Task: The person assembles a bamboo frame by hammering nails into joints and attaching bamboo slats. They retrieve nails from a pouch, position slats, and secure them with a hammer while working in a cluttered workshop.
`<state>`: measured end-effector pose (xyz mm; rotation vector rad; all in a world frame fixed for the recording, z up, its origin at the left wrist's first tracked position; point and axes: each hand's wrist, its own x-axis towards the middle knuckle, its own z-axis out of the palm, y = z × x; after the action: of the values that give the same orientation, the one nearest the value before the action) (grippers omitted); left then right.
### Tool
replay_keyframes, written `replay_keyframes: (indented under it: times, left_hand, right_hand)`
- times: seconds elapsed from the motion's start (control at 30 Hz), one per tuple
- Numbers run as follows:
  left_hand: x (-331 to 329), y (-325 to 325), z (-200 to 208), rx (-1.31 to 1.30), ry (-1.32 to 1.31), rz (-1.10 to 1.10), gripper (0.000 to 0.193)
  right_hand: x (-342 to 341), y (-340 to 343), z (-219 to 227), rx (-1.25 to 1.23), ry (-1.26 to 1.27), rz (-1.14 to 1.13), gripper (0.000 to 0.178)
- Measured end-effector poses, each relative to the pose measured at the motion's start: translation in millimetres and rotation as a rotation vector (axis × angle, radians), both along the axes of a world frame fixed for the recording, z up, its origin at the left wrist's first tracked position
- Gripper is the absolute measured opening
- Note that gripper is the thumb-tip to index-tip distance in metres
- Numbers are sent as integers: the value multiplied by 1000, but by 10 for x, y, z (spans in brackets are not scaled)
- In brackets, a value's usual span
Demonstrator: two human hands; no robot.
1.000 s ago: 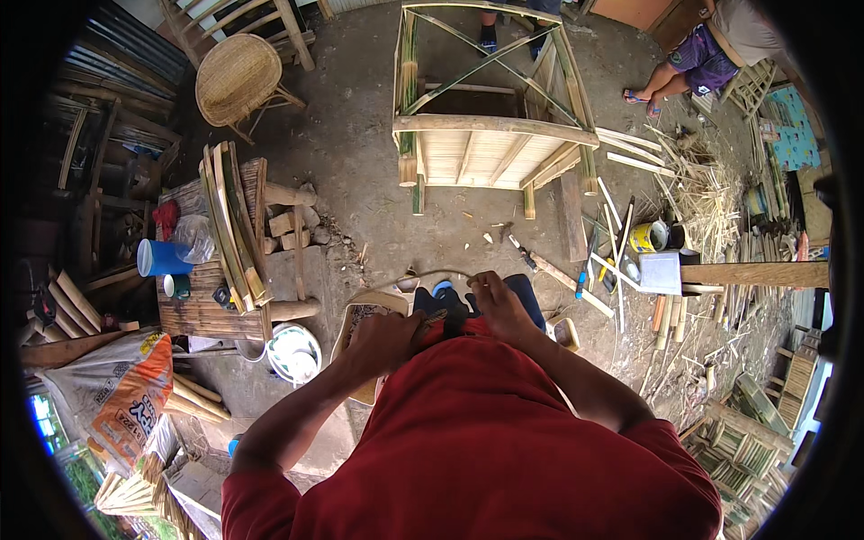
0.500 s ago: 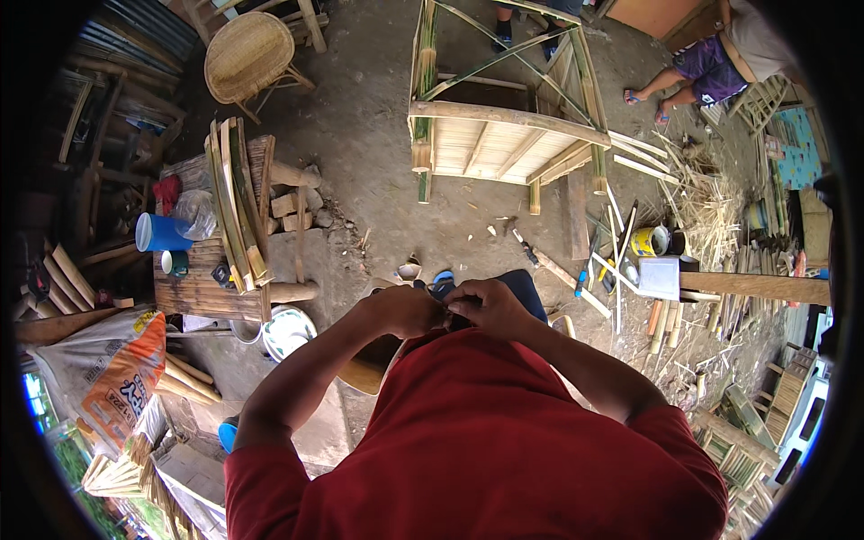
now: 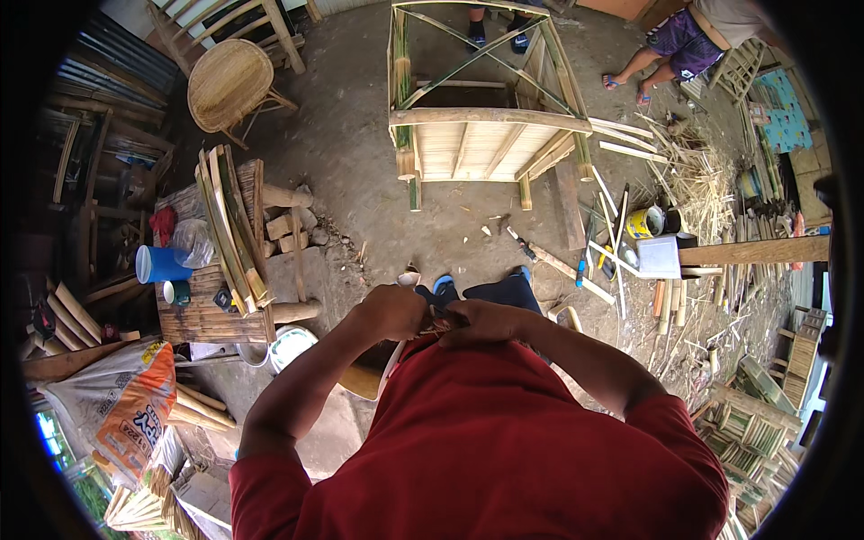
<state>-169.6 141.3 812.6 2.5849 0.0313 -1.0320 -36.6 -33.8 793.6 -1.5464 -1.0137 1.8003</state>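
Note:
My left hand [image 3: 393,313] and my right hand [image 3: 490,322] meet in front of my waist, at the hem of my red shirt [image 3: 477,423]. The fingers of both are curled inward around something small and dark between them, too hidden to name. Below them, blue-strapped footwear [image 3: 445,286] shows on one of my feet, beside a dark trouser leg [image 3: 504,292]. Ahead stands a bamboo frame [image 3: 490,117] with crossed braces and a slatted panel.
A bamboo table [image 3: 193,301] at left bears split bamboo poles [image 3: 229,229], a blue container [image 3: 162,264] and a green cup [image 3: 176,292]. A round woven stool [image 3: 230,83] stands far left. Bamboo strips, shavings and a yellow can [image 3: 644,222] lie right. Another person [image 3: 684,45] stands far right.
My hands have shifted slightly, the right one turning flatter against my waist. My view has tilted, so the bamboo frame sits further left. The person at far right also appears shifted left.

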Motion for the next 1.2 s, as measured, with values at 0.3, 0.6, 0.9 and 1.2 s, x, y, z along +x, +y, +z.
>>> replay_keyframes:
  times: [0.3,0.6,0.9,1.2]
  left_hand:
    - [111,-99,75,-12,-32,3,32]
    - [558,-574,-254,-531,-292,-47,27]
    - [852,-827,-496,-856,184,-10,29]
    - [886,-964,-546,-848,167,180,20]
  right_hand:
    - [-14,-185,-126,348,-346,-475,19]
    - [242,-961,-248,98,776,-1440,21]
    - [358,-1462,-268,70,658,-1577,24]
    - [193,-1655,-269,43,661,-1423,41]
